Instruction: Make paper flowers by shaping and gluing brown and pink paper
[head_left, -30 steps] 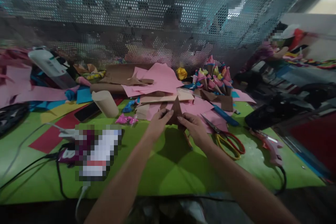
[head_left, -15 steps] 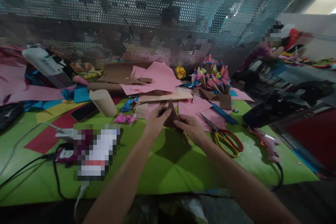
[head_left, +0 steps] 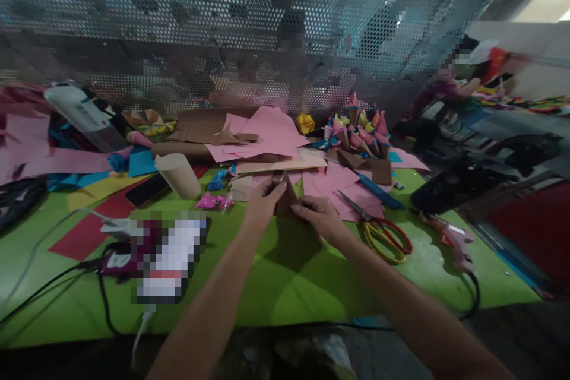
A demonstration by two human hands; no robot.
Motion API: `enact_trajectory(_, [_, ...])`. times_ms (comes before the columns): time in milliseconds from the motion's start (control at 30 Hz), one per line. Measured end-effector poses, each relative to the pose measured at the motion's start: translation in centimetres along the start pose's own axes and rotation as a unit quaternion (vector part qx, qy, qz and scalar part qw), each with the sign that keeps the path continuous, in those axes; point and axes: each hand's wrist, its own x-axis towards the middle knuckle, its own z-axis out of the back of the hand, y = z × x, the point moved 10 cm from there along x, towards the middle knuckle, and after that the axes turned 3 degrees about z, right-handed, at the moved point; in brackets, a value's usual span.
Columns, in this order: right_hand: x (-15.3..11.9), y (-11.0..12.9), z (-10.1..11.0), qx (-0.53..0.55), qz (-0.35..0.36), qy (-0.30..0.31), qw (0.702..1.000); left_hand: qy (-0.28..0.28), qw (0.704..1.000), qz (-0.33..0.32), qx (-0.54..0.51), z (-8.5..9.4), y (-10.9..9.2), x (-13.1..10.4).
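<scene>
From the head camera, the left hand (head_left: 262, 206) and the right hand (head_left: 318, 218) meet over the green worktop (head_left: 285, 285). Their fingers are closed on a brown paper piece (head_left: 285, 196), pinched from both sides just above the surface, in front of loose pink sheets (head_left: 271, 130). Red-and-yellow scissors (head_left: 383, 231) lie just right of the right hand, a pink glue gun (head_left: 454, 243) farther right. A beige paper cup (head_left: 179, 174) lies tipped over to the left; its contents cannot be made out. A white bottle (head_left: 80, 113) bears a label too blurred to read.
</scene>
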Motion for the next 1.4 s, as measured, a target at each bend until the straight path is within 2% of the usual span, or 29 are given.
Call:
enact_trajectory(200, [0.0, 0.5, 0.8, 0.087, -0.012, -0.032, 0.996, 0.023, 0.998, 0.013, -0.057, -0.1, -0.4, -0.3])
enact_trajectory(567, [-0.3, -0.5, -0.7, 0.159, -0.074, 0.031, 0.984, 0.118, 0.970, 0.084, -0.195, -2.6, 0.6, -1.0])
enact_trajectory(667, [-0.6, -0.9, -1.3, 0.190, -0.104, 0.038, 0.976, 0.105, 0.968, 0.101, -0.203, -2.8, 0.9, -1.4])
enact_trajectory(767, [-0.7, -0.8, -1.6, 0.186, -0.102, 0.044, 0.976, 0.071, 0.976, 0.097, -0.182, -2.4, 1.1, -1.5])
enact_trajectory(867, [-0.6, -0.1, -1.5, 0.115, -0.060, 0.055, 0.990, 0.040, 0.982, 0.087, -0.164, -1.8, 1.1, -1.4])
enact_trajectory(967, [-0.7, 1.8, -0.4, -0.017, 0.036, 0.021, 0.999, 0.000, 0.982, 0.087, -0.169, -1.0, 1.1, -1.1])
enact_trajectory(1067, [-1.2, 4.2, 0.5, -0.137, 0.140, -0.029, 0.980, -0.026, 0.976, 0.102, -0.188, -0.5, 1.4, -0.8])
enact_trajectory(1200, [-2.1, 5.8, 0.0, -0.240, 0.237, -0.038, 0.941, -0.010, 0.973, 0.123, -0.195, -0.9, 2.1, -0.8])
enact_trajectory(1300, [-2.6, 6.1, -0.4, -0.277, 0.276, -0.045, 0.919, 0.009, 0.977, 0.121, -0.178, -1.2, 2.6, -1.0])
enact_trajectory(1400, [-2.8, 6.3, -0.2, -0.291, 0.281, -0.063, 0.912, 0.022, 0.981, 0.119, -0.152, -1.4, 3.0, -1.1])
